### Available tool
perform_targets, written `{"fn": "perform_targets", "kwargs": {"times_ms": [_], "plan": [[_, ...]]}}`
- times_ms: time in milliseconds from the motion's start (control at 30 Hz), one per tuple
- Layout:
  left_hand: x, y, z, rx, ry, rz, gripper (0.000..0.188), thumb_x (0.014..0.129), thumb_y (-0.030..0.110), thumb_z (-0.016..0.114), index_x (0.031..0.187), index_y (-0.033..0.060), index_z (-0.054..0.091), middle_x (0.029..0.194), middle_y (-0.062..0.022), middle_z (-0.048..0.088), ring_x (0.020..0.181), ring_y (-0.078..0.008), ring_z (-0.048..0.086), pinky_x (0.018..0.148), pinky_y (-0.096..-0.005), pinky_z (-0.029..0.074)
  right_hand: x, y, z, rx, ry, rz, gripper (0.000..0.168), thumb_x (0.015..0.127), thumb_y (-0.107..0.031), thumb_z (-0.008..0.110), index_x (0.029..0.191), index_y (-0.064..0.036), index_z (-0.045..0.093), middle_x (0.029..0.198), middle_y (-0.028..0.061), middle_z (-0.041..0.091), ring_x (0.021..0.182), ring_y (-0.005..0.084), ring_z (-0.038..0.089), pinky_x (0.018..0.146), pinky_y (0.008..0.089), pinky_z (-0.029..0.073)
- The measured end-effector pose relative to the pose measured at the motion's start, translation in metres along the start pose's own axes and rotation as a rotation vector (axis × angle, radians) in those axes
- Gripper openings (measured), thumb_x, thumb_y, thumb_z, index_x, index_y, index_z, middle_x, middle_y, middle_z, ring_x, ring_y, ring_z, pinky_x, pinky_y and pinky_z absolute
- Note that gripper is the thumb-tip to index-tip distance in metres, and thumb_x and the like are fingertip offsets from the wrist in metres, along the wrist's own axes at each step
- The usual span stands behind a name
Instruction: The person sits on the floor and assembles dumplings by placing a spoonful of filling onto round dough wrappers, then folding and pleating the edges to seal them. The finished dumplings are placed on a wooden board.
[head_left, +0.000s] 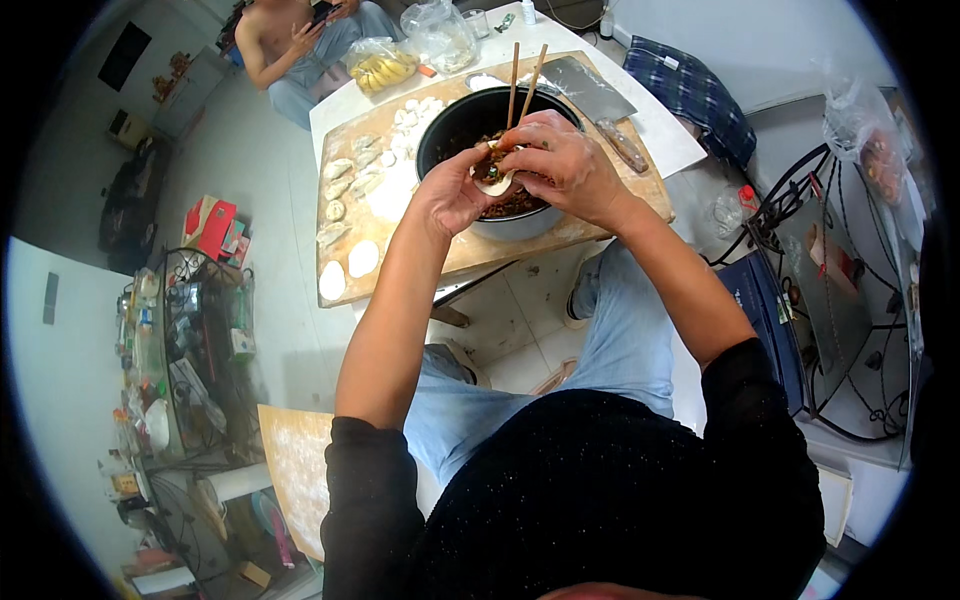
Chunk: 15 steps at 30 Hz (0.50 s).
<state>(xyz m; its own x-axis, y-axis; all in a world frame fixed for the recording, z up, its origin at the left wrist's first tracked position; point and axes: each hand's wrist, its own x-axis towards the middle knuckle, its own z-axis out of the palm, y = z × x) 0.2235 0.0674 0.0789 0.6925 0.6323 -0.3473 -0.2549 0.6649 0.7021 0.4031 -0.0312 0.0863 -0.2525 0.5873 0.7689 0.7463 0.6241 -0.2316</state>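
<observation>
Both hands meet above a dark-lined pot (429, 142) of minced filling (517, 206). My left hand (454, 191) cradles a round dough wrapper (495, 186) with filling on it. On its right side, the floury fingers of my right hand (566, 169) pinch the wrapper's edge. Two wooden chopsticks (514, 82) stand in the pot, behind my right hand. Left of the pot, several folded dumplings (337, 189) lie on a floured wooden board (420, 262). Flat wrappers (363, 259) rest near the board's front left corner, and small dough pieces (409, 120) sit farther back.
A cleaver (589, 86) lies behind the pot, its handle (621, 146) pointing toward the right edge. Bagged bananas (382, 71) and another plastic bag (442, 41) sit on the white table (330, 112). Beyond it a seated person (300, 45) holds a phone. Another floured board (296, 472) stands at lower left.
</observation>
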Motion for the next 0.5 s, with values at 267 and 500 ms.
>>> {"fn": "perform_targets", "kwargs": {"times_ms": [267, 500], "plan": [[-0.005, -0.002, 0.006, -0.018, 0.017, 0.04, 0.024, 0.102, 0.014, 0.049, 0.119, -0.0014, 0.056, 0.113, -0.0146, 0.062, 0.103, -0.026, 0.065, 0.089, -0.0452, 0.059, 0.021, -0.012, -0.009, 0.125, 0.061, 0.064, 0.02, 0.078, -0.009, 0.074, 0.098, -0.01, 0.07, 0.109, 0.005, 0.067, 0.107, 0.0262, 0.061, 0.089, 0.0365, 0.051], [0.004, -0.005, 0.005, -0.162, -0.025, 0.055, 0.026, 0.103, 0.01, 0.043, 0.119, -0.0088, 0.05, 0.119, -0.0238, 0.06, 0.108, -0.0357, 0.064, 0.091, -0.05, 0.059, 0.184, -0.015, 0.04, 0.267, 0.07, 0.005, 0.053, 0.091, -0.032, 0.063, 0.136, -0.004, 0.055, 0.134, 0.0145, 0.061, 0.118, 0.0259, 0.06, 0.1, 0.0354, 0.046]]}}
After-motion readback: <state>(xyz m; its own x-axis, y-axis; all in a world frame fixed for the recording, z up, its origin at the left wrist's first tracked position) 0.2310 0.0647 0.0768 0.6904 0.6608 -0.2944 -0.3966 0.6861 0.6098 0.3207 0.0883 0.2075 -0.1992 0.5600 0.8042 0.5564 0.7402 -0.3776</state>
